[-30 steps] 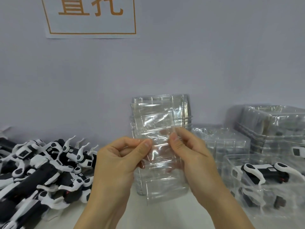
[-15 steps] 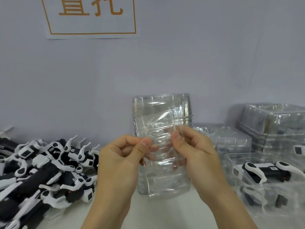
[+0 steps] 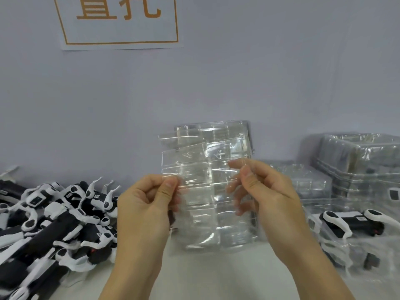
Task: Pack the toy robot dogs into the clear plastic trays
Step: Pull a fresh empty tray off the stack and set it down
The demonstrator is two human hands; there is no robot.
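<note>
I hold clear plastic trays (image 3: 207, 161) upright in front of me, above the white table. My left hand (image 3: 147, 204) pinches the left edge of a front tray with thumb and fingers. My right hand (image 3: 264, 191) pinches the right edge of a tray behind it. The two trays are fanned apart at the top. A pile of black-and-white toy robot dogs (image 3: 54, 217) lies on the table at the left. At the right, one toy dog (image 3: 355, 221) lies inside a clear tray.
Stacks of clear trays (image 3: 359, 161) stand at the right against the wall, with lower stacks (image 3: 303, 182) beside them. A paper sign with orange characters (image 3: 121, 20) hangs on the grey wall. Bare white table top (image 3: 216, 276) shows between my forearms.
My hands have moved apart, and the trays, held together before, are now splitting into a front one on the left and a back one on the right.
</note>
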